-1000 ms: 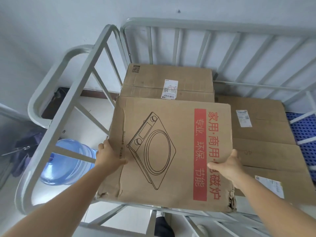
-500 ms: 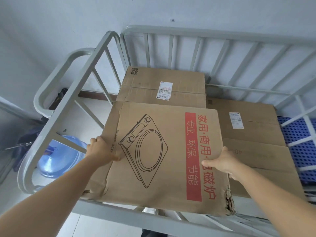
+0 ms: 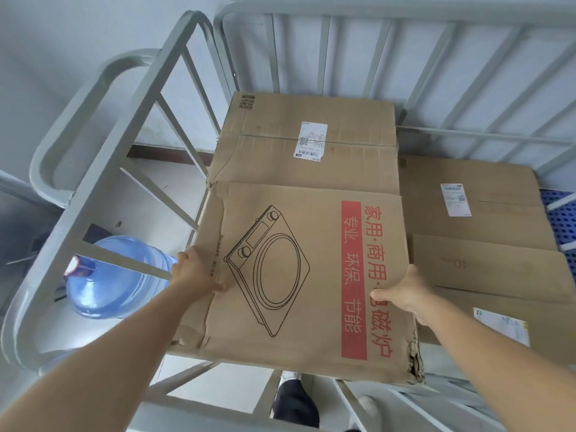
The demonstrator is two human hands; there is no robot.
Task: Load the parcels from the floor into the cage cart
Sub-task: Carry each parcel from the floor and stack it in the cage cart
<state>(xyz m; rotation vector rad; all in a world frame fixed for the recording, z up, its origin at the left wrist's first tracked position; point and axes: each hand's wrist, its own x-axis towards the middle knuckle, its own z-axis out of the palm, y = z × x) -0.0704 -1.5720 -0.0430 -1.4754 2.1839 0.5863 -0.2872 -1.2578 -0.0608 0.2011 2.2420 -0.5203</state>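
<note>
A flat cardboard parcel (image 3: 305,275) printed with a cooker drawing and a red band of text lies inside the grey cage cart (image 3: 174,57), at its near left. My left hand (image 3: 194,271) grips its left edge, thumb on top. My right hand (image 3: 405,291) grips its right edge, thumb on the red band. Behind it sits a labelled parcel (image 3: 311,141). To the right lie lower labelled parcels (image 3: 473,207), and their near part is a plain cardboard sheet (image 3: 492,266). The held parcel's near right corner is torn.
A blue water bottle (image 3: 115,275) lies on the floor outside the cart's left rail. The cart's blue perforated floor (image 3: 561,219) shows at the far right. A grey wall stands behind the cart. My dark trouser leg and shoe (image 3: 296,400) show below the near rail.
The printed parcel has gone forward and down into the cart, now butted against the rear parcel. Both hands kept their grip on its edges.
</note>
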